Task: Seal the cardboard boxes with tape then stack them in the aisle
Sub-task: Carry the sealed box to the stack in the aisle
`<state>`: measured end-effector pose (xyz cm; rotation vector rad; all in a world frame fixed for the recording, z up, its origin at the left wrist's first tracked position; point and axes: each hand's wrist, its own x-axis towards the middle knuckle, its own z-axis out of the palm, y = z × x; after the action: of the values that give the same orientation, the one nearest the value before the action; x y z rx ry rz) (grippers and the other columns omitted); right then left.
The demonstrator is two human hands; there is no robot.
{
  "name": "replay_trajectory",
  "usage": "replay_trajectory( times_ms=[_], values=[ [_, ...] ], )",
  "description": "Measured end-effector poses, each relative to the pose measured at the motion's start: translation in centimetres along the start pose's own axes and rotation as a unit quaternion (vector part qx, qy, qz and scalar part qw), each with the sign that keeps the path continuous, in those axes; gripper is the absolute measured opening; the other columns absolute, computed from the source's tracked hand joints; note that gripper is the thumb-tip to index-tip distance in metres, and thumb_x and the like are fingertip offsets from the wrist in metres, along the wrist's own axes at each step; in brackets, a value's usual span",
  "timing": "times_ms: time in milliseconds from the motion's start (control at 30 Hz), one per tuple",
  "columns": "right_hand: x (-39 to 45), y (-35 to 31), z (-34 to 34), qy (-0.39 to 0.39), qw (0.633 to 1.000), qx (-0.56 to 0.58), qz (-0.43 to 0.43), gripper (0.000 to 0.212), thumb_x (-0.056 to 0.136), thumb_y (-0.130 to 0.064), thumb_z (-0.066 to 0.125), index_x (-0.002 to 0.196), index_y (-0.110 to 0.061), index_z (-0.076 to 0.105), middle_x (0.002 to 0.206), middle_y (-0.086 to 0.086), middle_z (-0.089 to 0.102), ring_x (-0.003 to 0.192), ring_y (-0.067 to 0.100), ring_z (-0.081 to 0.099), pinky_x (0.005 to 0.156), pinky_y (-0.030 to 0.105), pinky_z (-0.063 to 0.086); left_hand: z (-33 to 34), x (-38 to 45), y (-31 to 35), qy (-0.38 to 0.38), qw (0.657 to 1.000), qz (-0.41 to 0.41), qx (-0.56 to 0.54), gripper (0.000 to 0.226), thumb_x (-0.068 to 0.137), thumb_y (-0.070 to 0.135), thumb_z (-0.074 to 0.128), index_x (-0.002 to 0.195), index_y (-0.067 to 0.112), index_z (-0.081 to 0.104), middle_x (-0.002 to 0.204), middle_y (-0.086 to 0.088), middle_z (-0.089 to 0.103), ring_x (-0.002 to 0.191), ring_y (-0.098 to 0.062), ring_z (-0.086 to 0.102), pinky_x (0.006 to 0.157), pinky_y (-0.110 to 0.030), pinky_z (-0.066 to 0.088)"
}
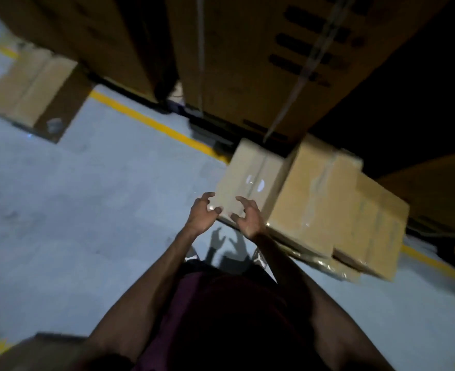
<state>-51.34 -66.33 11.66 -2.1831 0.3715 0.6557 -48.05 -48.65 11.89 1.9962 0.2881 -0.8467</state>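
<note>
Reaching out with both arms toward the box (250, 178) lying just beyond the fingertips, slightly far and right of them, its taped seam running away from the body. Left hand (203, 214) and right hand (247, 216) hovering side by side at the box's near corner, about equally close, fingers spread and curled like claws, holding nothing; contact with the cardboard hard to tell through the blur. Sitting against a taller stack (336, 204) on its right, on the floor (87, 196).
</note>
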Motion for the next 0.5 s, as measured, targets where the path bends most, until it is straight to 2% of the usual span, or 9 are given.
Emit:
replay_trajectory(
  times_ms=[67,133,167,233,300,400,500],
  values=[
    [0.7,-4.3,2.7,-0.036,0.998,-0.041,-0.035,0.062,0.097,-0.029,0.072,0.153,-0.016,0.048,0.147,0.013,0.045,0.127,0.028,0.054,0.105,0.025,0.041,-5.3,-1.3,-3.4,0.052,0.998,-0.011,-0.031,0.052,0.098,0.026,0.068,0.146,0.021,0.048,0.139,-0.017,0.052,0.129,-0.030,0.055,0.106,-0.037,0.045],
    [1.8,-8.7,5.2,-0.068,0.993,-0.072,-0.064,0.057,0.099,-0.024,0.070,0.151,-0.014,0.049,0.145,0.014,0.045,0.111,0.026,0.058,0.088,0.012,0.042,-10.0,-2.8,-6.7,0.103,0.992,-0.027,-0.064,0.050,0.098,0.028,0.068,0.144,0.022,0.050,0.137,-0.015,0.055,0.125,-0.030,0.057,0.105,-0.037,0.046],
    [2.2,-10.8,6.5,-0.081,0.990,-0.086,-0.078,0.056,0.100,-0.024,0.070,0.151,-0.014,0.050,0.144,0.014,0.045,0.109,0.026,0.058,0.088,0.012,0.044,-12.0,-3.6,-8.2,0.128,0.987,-0.036,-0.086,0.049,0.098,0.028,0.068,0.143,0.023,0.051,0.135,-0.014,0.057,0.123,-0.029,0.058,0.104,-0.038,0.047],
    [2.9,-14.9,9.2,-0.104,0.983,-0.107,-0.108,0.055,0.099,-0.025,0.070,0.150,-0.016,0.051,0.143,0.013,0.046,0.123,0.030,0.057,0.103,0.029,0.047,-15.5,-5.1,-10.6,0.176,0.974,-0.052,-0.136,0.045,0.098,0.030,0.068,0.140,0.024,0.054,0.129,-0.010,0.060,0.115,-0.027,0.060,0.098,-0.037,0.050],
    [3.5,-18.5,12.2,-0.131,0.973,-0.123,-0.142,0.053,0.100,-0.026,0.070,0.149,-0.017,0.052,0.144,0.011,0.046,0.131,0.030,0.053,0.108,0.038,0.046,-18.3,-6.5,-12.6,0.222,0.954,-0.064,-0.190,0.042,0.099,0.031,0.067,0.138,0.025,0.055,0.126,-0.006,0.060,0.107,-0.024,0.061,0.088,-0.031,0.049],
    [4.6,-23.6,16.7,-0.164,0.950,-0.173,-0.201,0.052,0.100,-0.028,0.069,0.148,-0.017,0.053,0.146,0.009,0.048,0.133,0.026,0.052,0.105,0.036,0.044,-21.7,-7.9,-15.3,0.279,0.919,-0.087,-0.264,0.039,0.099,0.032,0.067,0.136,0.028,0.056,0.124,-0.004,0.060,0.102,-0.020,0.061,0.074,-0.020,0.044],
    [6.6,-28.6,21.3,-0.201,0.920,-0.223,-0.251,0.047,0.101,-0.028,0.066,0.146,-0.022,0.055,0.144,0.005,0.051,0.130,0.023,0.055,0.099,0.033,0.043,-25.3,-8.6,-18.1,0.317,0.888,-0.114,-0.312,0.037,0.098,0.034,0.066,0.134,0.029,0.057,0.122,-0.003,0.061,0.103,-0.020,0.061,0.071,-0.015,0.041]
  ],
)
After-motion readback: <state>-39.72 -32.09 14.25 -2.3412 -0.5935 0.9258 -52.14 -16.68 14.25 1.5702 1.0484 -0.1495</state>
